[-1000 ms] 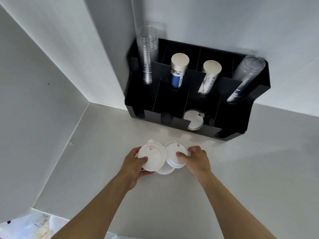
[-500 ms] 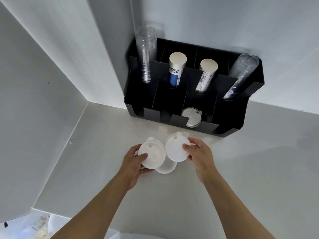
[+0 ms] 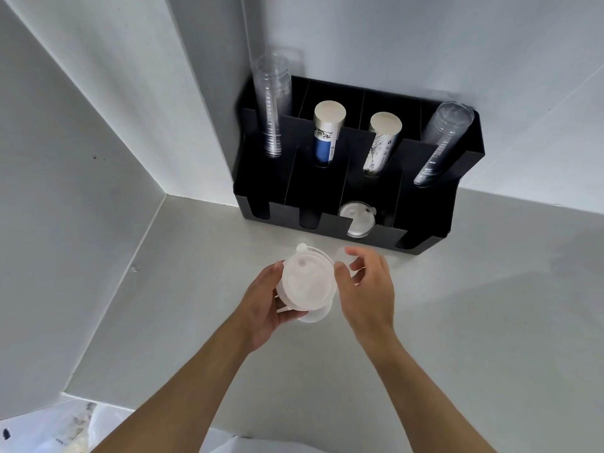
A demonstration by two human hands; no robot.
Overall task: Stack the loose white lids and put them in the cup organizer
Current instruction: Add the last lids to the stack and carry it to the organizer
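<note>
A small stack of white lids [image 3: 308, 282] sits in my left hand [image 3: 263, 308], held above the grey counter in front of the organizer. Under the stack one more white lid [image 3: 316, 314] shows; I cannot tell whether it lies on the counter. My right hand [image 3: 367, 289] hovers just right of the stack with fingers spread and nothing in it. The black cup organizer [image 3: 425, 210] stands against the wall. A white lid [image 3: 357, 220] rests in its third front slot from the left.
The organizer's back slots hold two stacks of clear cups [image 3: 273, 106] [image 3: 441, 142] and two stacks of paper cups [image 3: 327, 132] [image 3: 382, 142]. White walls close in on the left and behind. A plastic bag [image 3: 49, 426] lies at the bottom left.
The lid that my right hand held has gone onto the stack in my left hand. My right hand has let go and opened. The stack has lifted slightly.
</note>
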